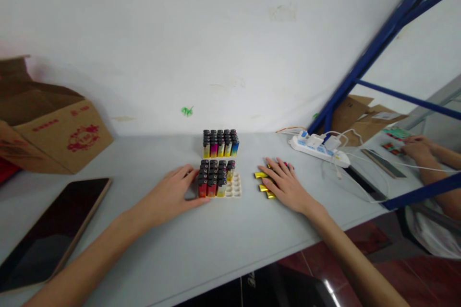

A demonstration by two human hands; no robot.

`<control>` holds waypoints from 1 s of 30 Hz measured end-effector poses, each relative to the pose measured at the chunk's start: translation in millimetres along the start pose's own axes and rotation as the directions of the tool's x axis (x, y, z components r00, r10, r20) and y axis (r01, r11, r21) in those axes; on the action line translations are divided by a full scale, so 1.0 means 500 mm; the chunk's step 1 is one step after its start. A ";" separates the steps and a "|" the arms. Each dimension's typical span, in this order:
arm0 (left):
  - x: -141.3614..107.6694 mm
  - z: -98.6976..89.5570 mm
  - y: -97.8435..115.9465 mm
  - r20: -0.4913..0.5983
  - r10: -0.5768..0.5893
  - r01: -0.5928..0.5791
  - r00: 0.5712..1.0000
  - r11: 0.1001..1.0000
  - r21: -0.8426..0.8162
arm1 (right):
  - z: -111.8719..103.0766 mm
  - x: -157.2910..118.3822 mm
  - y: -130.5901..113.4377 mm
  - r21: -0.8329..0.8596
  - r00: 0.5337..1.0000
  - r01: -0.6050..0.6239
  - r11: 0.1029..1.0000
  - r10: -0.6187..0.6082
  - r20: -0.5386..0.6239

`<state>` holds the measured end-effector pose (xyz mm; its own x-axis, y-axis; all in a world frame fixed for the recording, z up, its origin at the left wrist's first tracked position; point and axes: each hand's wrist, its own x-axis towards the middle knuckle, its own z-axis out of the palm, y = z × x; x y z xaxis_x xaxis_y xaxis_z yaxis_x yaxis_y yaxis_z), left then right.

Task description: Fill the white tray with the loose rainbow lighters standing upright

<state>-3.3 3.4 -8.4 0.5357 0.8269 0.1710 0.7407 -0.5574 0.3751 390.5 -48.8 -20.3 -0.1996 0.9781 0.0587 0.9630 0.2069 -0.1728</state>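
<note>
A white plastic tray (236, 187) stands in the middle of the table, its left and centre filled with upright lighters (212, 177) with black tops. Open holes show at its right side. My left hand (176, 188) holds the tray's left front corner, thumb along the front edge and fingers at the left side. Fingers spread, my right hand (284, 184) lies flat over several loose yellow lighters (260, 175), partly covering them. Behind the tray is a second block of upright lighters (220, 146) in yellow, pink and blue.
At the left are a cardboard box (68, 134) and a dark-screened tablet (54, 230). A power strip (317, 149) with plugs and cables lies at the right by a blue metal frame (360, 64). Beyond it, another person's hands (418, 146) rest near small colourful items.
</note>
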 end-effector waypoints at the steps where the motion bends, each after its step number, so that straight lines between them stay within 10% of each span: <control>1: 0.000 -0.002 0.001 0.007 -0.003 0.003 1.000 1.000 -0.002 | -0.002 0.014 -0.010 0.006 1.000 0.013 1.000 -0.013 0.004; 10: -0.002 -0.006 0.006 0.025 -0.020 0.020 0.999 1.000 0.008 | -0.004 0.061 -0.051 0.168 0.996 0.085 0.982 -0.085 -0.010; 16: -0.003 -0.004 0.007 0.034 -0.016 0.014 0.999 0.999 0.040 | -0.066 0.054 0.059 0.260 0.924 0.195 0.946 -0.088 -0.371; 22: -0.003 -0.009 0.014 0.048 -0.029 0.027 0.998 0.999 0.038 | -0.030 0.034 0.132 0.205 0.947 0.236 0.950 -0.178 -0.267; 30: -0.004 -0.014 0.015 0.053 -0.013 0.013 0.999 1.000 -0.010 | -0.052 0.023 0.144 0.459 0.956 0.108 0.882 0.035 -0.292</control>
<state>-1.6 -1.9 0.4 0.5467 0.8290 0.1179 0.7437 -0.5455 0.3865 462.2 -23.4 -6.5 -0.1043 0.9355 0.3375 0.7445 0.2985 -0.5972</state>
